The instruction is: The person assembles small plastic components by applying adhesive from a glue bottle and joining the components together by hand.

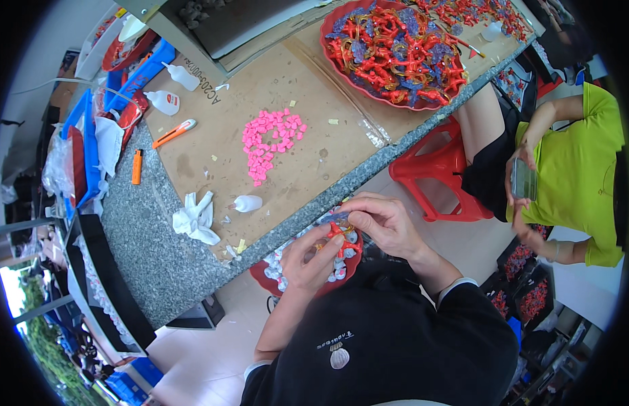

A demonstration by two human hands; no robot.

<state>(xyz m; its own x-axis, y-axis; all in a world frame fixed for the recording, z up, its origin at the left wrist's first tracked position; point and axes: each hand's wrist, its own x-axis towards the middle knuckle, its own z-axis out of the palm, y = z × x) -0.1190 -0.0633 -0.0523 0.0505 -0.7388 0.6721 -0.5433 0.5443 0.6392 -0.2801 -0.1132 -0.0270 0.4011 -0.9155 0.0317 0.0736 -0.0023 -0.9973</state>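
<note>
Over my lap, my left hand (306, 262) pinches a small red plastic figure (337, 231) with yellowish clear parts on it. My right hand (389, 227) has its thumb and fingers closed on a translucent blue piece (335, 218) at the top of the figure. The two pieces touch or overlap; whether they are joined I cannot tell. Beneath my hands is a red bowl (263, 279) holding many small white and grey pieces. Fingers partly cover both held parts.
Cardboard (192, 162) covers part of the granite bench (135, 230), bearing pink pieces (272, 139), a small white bottle (247, 203), an orange cutter (174, 134) and crumpled white cloth (194, 218). A scalloped red tray (328, 57) holds similar figures. Rightward, a person (565, 162) sits holding a phone.
</note>
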